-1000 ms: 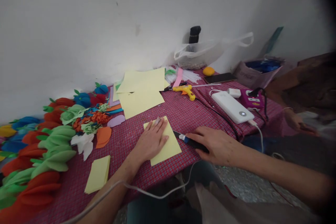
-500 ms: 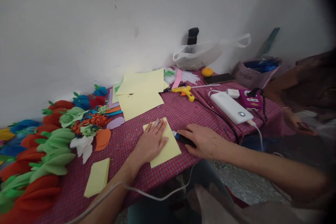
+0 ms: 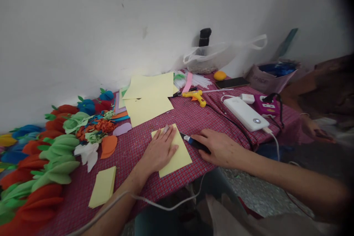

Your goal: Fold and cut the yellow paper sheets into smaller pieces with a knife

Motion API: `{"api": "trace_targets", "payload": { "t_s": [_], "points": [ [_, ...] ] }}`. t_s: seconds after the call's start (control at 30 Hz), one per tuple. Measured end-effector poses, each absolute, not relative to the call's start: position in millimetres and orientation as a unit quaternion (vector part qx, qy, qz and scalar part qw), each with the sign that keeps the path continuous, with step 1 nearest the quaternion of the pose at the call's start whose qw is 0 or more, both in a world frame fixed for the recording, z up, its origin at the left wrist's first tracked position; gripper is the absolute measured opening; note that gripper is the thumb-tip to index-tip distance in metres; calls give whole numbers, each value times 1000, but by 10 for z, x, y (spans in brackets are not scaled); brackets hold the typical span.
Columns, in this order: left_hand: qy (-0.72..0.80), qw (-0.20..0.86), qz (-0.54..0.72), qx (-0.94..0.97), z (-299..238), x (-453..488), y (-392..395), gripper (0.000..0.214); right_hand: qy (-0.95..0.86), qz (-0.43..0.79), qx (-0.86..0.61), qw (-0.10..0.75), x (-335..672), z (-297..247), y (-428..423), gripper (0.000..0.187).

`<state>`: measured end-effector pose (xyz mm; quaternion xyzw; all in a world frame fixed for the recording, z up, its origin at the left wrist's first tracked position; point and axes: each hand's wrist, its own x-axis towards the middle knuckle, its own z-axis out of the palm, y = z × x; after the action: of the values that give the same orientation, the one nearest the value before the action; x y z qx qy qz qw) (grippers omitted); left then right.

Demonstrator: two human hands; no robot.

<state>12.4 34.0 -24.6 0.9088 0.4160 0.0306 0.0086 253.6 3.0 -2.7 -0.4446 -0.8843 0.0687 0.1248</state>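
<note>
Pressing our flat, spread left hand (image 3: 160,151) on a pale yellow paper square (image 3: 181,156), we clasp a dark blue-banded tool (image 3: 190,140), mostly hidden under our right hand (image 3: 218,147). Contents of the clear plastic bag (image 3: 218,55) blur.

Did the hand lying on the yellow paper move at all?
No. The left hand still lies flat on the pale yellow square paper sheet, fingertips at its far edge.

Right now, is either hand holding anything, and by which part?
The right hand grips a black pen-like tool by its rear half; its tip sticks out. The left hand only presses flat on the yellow paper.
</note>
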Motion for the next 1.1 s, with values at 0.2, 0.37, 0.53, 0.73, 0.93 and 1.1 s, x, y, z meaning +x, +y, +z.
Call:
{"api": "trace_targets", "payload": {
  "t_s": [0.2,0.37,0.53,0.73,0.93,1.1],
  "points": [
    [416,8,28,909,-249,126,339,57,-886,52,-447,110,2432,-28,117,43],
    [414,6,32,910,-251,127,339,57,-884,61,-446,124,2426,-41,138,41],
    [417,11,33,908,-255,126,342,58,-878,61,-455,136,2506,-61,117,43],
    [418,10,32,908,-262,126,347,58,-879,47,-458,122,2472,-37,142,42],
    [416,11,31,909,-259,122,346,58,-880,36,-459,115,2387,-40,218,40],
    [417,11,29,908,-264,119,350,58,-878,42,-462,117,2466,-42,219,40]
  ]
}}
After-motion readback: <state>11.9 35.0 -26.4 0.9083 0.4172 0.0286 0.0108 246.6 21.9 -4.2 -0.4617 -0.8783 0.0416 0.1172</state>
